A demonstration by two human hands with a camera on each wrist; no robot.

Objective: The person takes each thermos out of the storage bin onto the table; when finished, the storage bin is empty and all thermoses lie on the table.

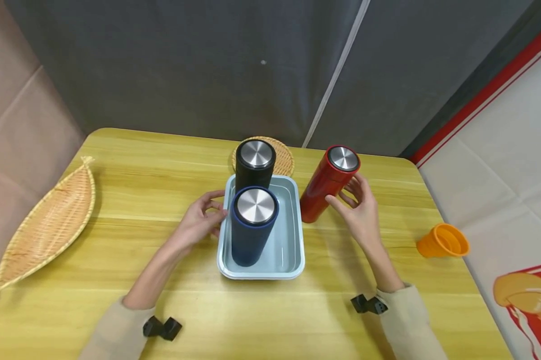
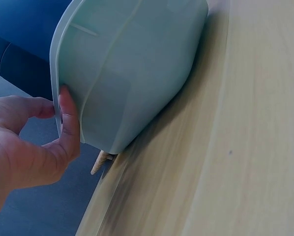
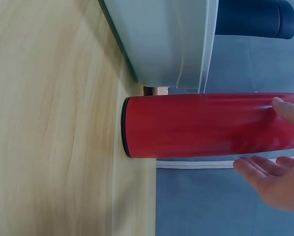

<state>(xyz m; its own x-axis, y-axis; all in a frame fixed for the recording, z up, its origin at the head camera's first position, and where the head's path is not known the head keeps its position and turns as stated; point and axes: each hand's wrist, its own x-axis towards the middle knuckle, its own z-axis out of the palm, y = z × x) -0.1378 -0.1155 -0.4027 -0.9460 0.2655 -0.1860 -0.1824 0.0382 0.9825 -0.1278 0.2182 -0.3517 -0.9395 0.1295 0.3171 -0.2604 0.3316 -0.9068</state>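
Observation:
A light blue rectangular tray (image 1: 289,235) lies mid-table, and my left hand (image 1: 201,218) pinches its left rim between thumb and fingers, as the left wrist view also shows. Two thermos flasks with silver lids stand in the tray: a dark blue one (image 1: 251,242) in front and a black one (image 1: 254,171) behind it. To the tray's right, a red thermos flask (image 3: 201,125) stands upright on the table. My right hand (image 1: 359,212) is at its upper part. In the right wrist view the thumb lies against the flask, while the other fingers are spread slightly apart from it.
Behind the tray is a round woven mat (image 1: 283,156), partly hidden by the black flask. A leaf-shaped woven basket (image 1: 50,220) lies at the left edge of the wooden table (image 1: 131,200). An orange cup (image 1: 442,241) lies tilted near the right edge. A grey curtain hangs behind.

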